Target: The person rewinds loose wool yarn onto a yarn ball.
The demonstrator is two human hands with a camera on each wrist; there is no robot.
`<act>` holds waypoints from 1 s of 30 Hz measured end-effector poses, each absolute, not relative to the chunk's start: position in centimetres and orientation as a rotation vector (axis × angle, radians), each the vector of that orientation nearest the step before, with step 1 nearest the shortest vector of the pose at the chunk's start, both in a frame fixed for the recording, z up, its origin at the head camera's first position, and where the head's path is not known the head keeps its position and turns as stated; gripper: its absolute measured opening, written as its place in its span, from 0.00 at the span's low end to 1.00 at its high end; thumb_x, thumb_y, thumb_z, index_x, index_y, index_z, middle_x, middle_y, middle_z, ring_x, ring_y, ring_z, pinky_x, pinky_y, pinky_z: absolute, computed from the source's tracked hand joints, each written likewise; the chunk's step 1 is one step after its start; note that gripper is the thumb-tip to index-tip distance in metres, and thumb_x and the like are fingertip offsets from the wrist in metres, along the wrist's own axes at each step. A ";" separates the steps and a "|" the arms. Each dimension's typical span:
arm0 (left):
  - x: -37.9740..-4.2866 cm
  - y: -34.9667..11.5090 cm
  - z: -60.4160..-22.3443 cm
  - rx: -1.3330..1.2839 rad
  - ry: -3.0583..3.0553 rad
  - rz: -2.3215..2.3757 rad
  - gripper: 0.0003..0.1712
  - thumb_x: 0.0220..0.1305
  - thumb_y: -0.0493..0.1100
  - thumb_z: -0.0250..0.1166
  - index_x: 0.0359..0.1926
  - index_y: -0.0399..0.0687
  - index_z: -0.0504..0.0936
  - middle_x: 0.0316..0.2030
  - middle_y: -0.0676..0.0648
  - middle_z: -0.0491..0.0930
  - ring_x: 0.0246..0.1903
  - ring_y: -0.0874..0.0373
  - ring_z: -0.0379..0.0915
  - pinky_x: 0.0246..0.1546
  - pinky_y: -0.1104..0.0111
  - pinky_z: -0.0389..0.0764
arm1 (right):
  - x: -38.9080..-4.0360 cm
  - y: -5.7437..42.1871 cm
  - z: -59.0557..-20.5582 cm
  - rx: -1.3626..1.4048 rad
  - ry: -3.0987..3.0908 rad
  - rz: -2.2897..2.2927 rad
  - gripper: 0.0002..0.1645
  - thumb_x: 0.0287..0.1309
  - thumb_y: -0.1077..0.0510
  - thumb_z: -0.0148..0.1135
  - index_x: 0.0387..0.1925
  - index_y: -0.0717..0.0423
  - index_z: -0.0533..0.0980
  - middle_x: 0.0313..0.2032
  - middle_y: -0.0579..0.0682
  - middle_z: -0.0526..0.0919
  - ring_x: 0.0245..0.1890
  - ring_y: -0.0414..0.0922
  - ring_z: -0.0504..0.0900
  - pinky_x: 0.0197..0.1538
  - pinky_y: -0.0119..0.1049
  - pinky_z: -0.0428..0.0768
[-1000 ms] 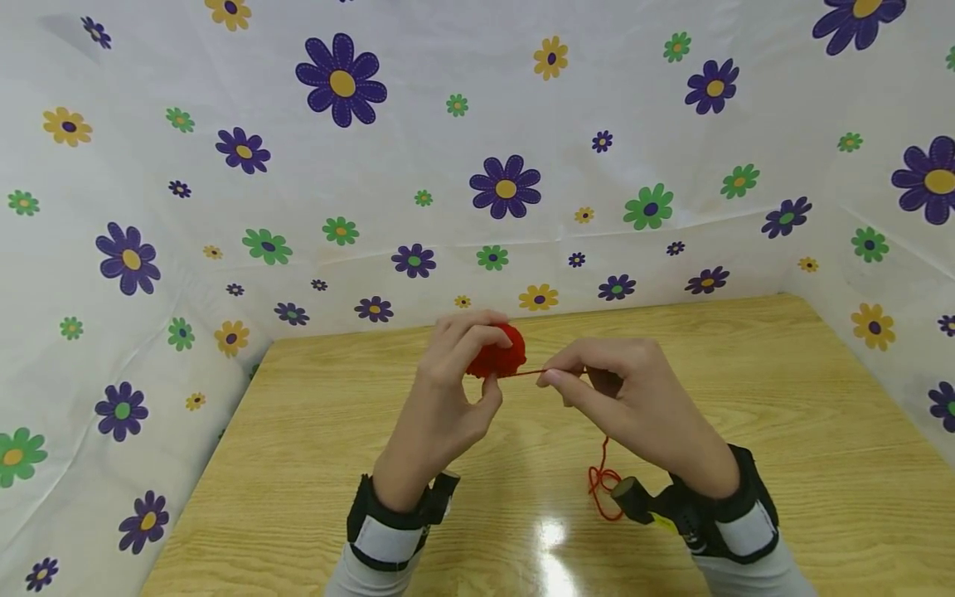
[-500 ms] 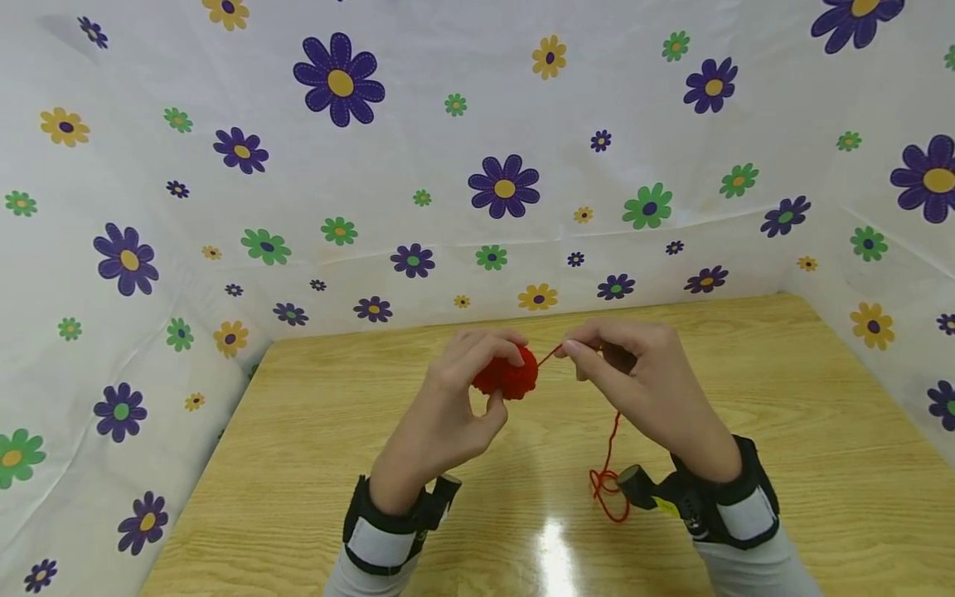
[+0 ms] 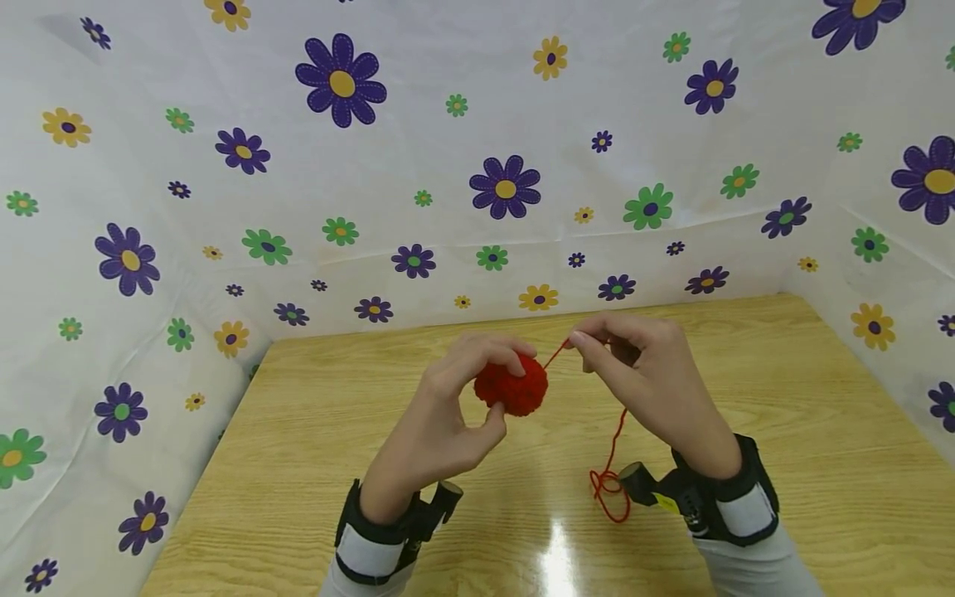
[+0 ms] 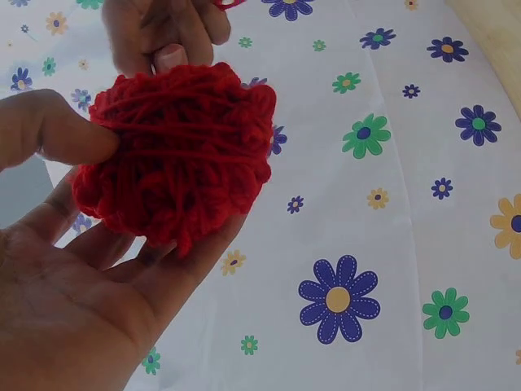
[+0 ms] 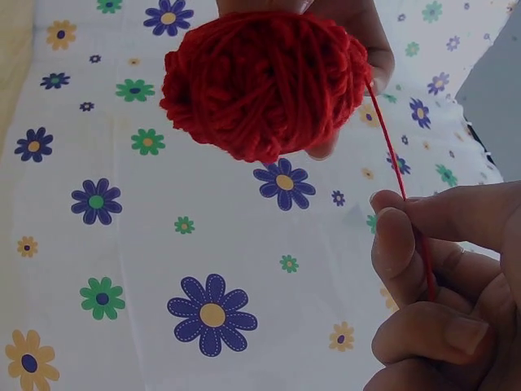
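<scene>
A red ball of yarn is held above the table by my left hand, its thumb below and fingers over the top. Strands wrap across the ball in several directions in the left wrist view. To the right, my right hand pinches the yarn strand between thumb and forefinger. That strand runs taut from the ball to the pinch, then passes through the curled fingers. Below the right hand it hangs to a loose loop of yarn on the table.
The wooden table spreads beneath both hands. A white cloth with printed flowers stands as a wall behind and at both sides. Each wrist wears a black strap with a small camera.
The ball has come toward me and slightly right, turning in the left hand. The right hand has risen and shifted right, and the strand now slants upward from the ball.
</scene>
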State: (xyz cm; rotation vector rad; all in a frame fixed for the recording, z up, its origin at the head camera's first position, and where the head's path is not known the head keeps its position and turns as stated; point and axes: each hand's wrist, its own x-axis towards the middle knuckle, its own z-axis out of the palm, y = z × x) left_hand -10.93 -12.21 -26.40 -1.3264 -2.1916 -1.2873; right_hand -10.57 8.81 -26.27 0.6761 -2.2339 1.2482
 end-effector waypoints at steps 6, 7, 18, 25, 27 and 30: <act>-10.7 -12.4 -26.2 -1.382 -2.171 -1.408 0.28 0.36 0.18 0.54 0.44 0.36 0.68 0.45 0.42 0.71 0.41 0.55 0.69 0.34 0.66 0.78 | -10.7 8.7 -26.4 0.649 -2.261 1.224 0.02 0.52 0.64 0.59 0.29 0.56 0.78 0.17 0.46 0.73 0.12 0.40 0.62 0.13 0.31 0.60; -10.7 -12.4 -26.2 -1.389 -2.168 -1.420 0.29 0.36 0.18 0.53 0.45 0.36 0.68 0.45 0.42 0.71 0.41 0.54 0.69 0.34 0.65 0.78 | -10.8 8.7 -26.5 0.650 -2.265 1.226 0.02 0.52 0.64 0.59 0.29 0.56 0.78 0.17 0.46 0.73 0.12 0.40 0.62 0.13 0.31 0.59; -10.7 -12.7 -26.1 -1.381 -2.128 -1.488 0.26 0.34 0.23 0.57 0.42 0.36 0.73 0.43 0.42 0.68 0.42 0.51 0.66 0.34 0.64 0.78 | -13.0 9.3 -29.7 0.662 -2.325 1.187 0.05 0.54 0.48 0.57 0.29 0.42 0.77 0.18 0.38 0.71 0.12 0.37 0.62 0.13 0.31 0.59; -10.6 -12.7 -26.1 -1.401 -2.046 -1.671 0.25 0.36 0.22 0.56 0.42 0.33 0.70 0.46 0.38 0.66 0.45 0.47 0.66 0.33 0.61 0.79 | -13.3 8.9 -29.9 0.652 -2.383 1.149 0.04 0.54 0.47 0.57 0.29 0.39 0.77 0.18 0.37 0.73 0.12 0.36 0.63 0.12 0.31 0.60; -10.6 -12.8 -26.0 -1.403 -2.042 -1.705 0.24 0.37 0.23 0.56 0.42 0.32 0.68 0.49 0.37 0.66 0.46 0.46 0.67 0.33 0.60 0.79 | -13.3 8.8 -30.0 0.655 -2.399 1.142 0.05 0.54 0.47 0.57 0.29 0.39 0.77 0.18 0.37 0.73 0.12 0.37 0.63 0.12 0.31 0.60; -10.7 -12.8 -26.0 -1.396 -2.051 -1.735 0.24 0.38 0.23 0.57 0.43 0.32 0.67 0.51 0.36 0.67 0.47 0.46 0.68 0.32 0.60 0.79 | -13.4 8.6 -30.2 0.668 -2.432 1.133 0.06 0.54 0.46 0.56 0.29 0.39 0.77 0.18 0.37 0.74 0.12 0.37 0.64 0.12 0.31 0.61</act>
